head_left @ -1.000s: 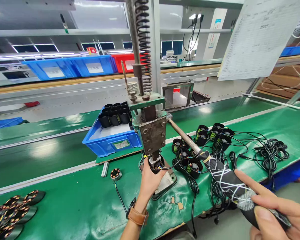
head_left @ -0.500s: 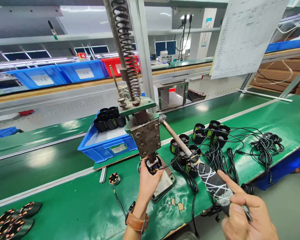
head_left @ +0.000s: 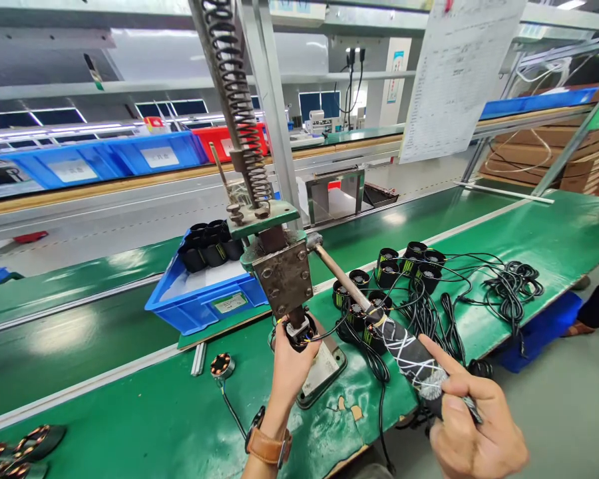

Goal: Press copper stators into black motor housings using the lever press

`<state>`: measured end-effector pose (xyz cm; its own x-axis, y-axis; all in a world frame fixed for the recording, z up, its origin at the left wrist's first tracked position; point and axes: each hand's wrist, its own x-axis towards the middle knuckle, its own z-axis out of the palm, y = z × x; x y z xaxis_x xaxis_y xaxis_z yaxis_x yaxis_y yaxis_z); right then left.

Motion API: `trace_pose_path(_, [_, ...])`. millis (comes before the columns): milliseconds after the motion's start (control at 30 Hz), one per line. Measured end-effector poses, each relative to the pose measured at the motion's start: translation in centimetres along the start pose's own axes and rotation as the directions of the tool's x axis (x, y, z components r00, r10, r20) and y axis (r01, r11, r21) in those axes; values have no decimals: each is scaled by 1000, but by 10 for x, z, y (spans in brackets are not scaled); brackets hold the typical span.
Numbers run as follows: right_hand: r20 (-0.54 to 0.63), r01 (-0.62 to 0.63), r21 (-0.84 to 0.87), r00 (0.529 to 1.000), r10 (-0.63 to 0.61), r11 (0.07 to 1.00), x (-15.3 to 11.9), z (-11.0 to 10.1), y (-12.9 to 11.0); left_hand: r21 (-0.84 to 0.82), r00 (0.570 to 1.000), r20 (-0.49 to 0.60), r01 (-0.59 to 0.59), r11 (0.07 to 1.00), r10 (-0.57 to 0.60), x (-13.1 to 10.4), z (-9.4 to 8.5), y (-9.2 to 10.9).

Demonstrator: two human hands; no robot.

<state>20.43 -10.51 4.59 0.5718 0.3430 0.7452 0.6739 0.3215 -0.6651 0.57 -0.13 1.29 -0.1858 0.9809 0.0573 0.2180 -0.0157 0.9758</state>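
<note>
Black round housing with copper windings inside [head_left: 305,342] is over the pale metal base [head_left: 324,380] of an upright steel hand press [head_left: 287,279], directly below its dark ram [head_left: 295,315]. The left hand [head_left: 293,366] curves thumb and fingers around the housing's wall, spread only as wide as the part. The right hand [head_left: 474,419] has most fingers curled tightly about the black lever grip bound with white string [head_left: 412,356], its index finger stretched along it.

Pinching looks like the chief danger: the left fingertips are just beside the ram, so a pull with them over the rim could catch them. Thin coloured wires lie near the ram's pale foot and could be trapped or nicked. If the housing tilts or sits off-centre, uneven load might scrape the windings or crack the wall. The black cable [head_left: 335,327] running right from the housing could snag and drag it askew. Should the string-bound grip slip, the tall dark coil spring [head_left: 234,86] could throw the lever back abruptly.
</note>
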Motion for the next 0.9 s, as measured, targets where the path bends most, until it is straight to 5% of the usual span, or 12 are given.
trace_pose_path(367, [-50,-41,-3,998,41,999,-10,3,10,46,997,-39,-68,997,70,4,1,-17])
trace_pose_path(900, [-50,-45,58,998,48,997,-14,4,15,92,998,-61,-22,996,28,3,3,-20])
